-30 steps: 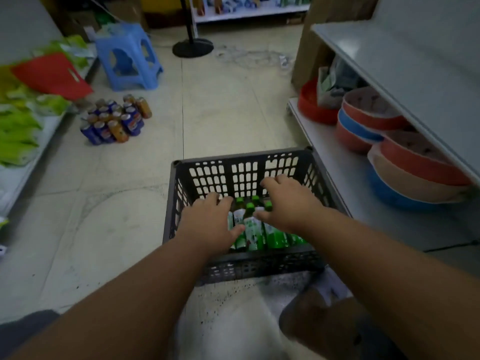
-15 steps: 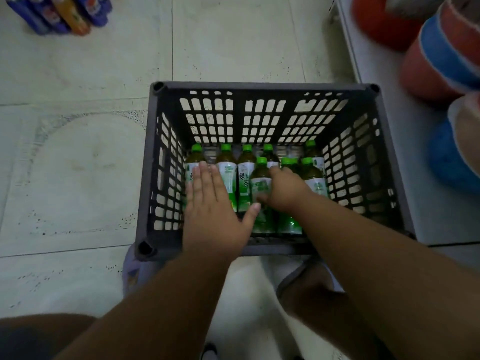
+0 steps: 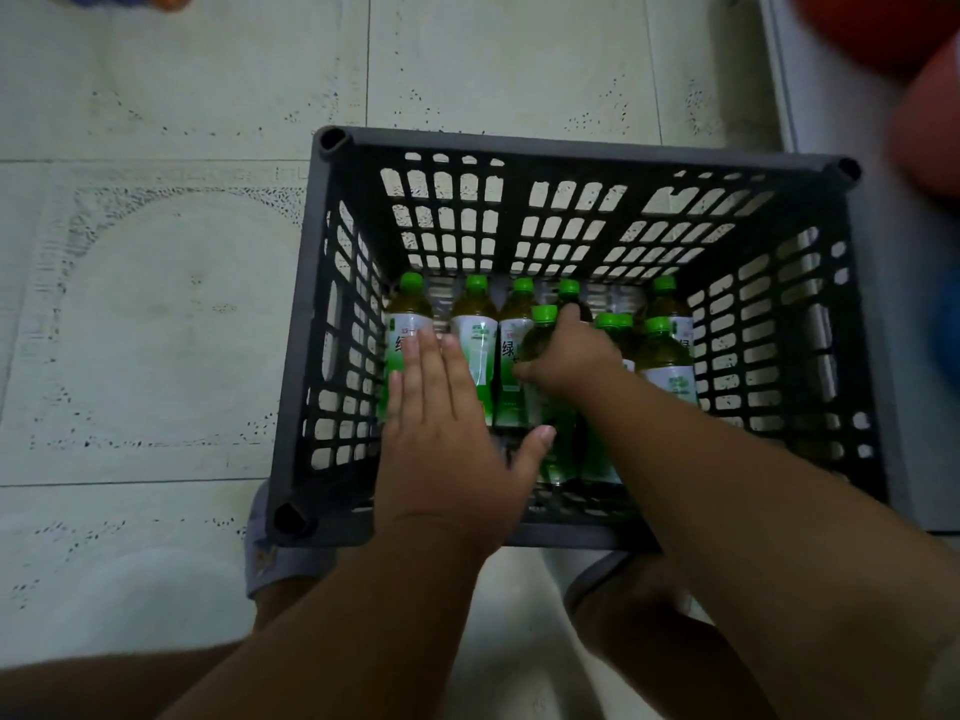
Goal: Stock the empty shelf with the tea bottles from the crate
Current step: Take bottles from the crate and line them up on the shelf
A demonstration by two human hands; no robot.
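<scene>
- A dark grey slatted crate (image 3: pixel 571 153) sits on a pale tiled floor (image 3: pixel 156 330), seen from above.
- Green-capped tea bottles (image 3: pixel 475 324) lie packed side by side in the bottom of the crate, caps pointing to the far wall.
- The left hand (image 3: pixel 441 433) reaches into the crate with fingers straight and together, its grip wide, lying flat over the leftmost bottles.
- The right hand (image 3: pixel 566 361) has its grip curled around one bottle (image 3: pixel 540 340) near the middle, raised slightly above its neighbours.
- A white shelf edge (image 3: pixel 779 70) runs along the right side.
</scene>
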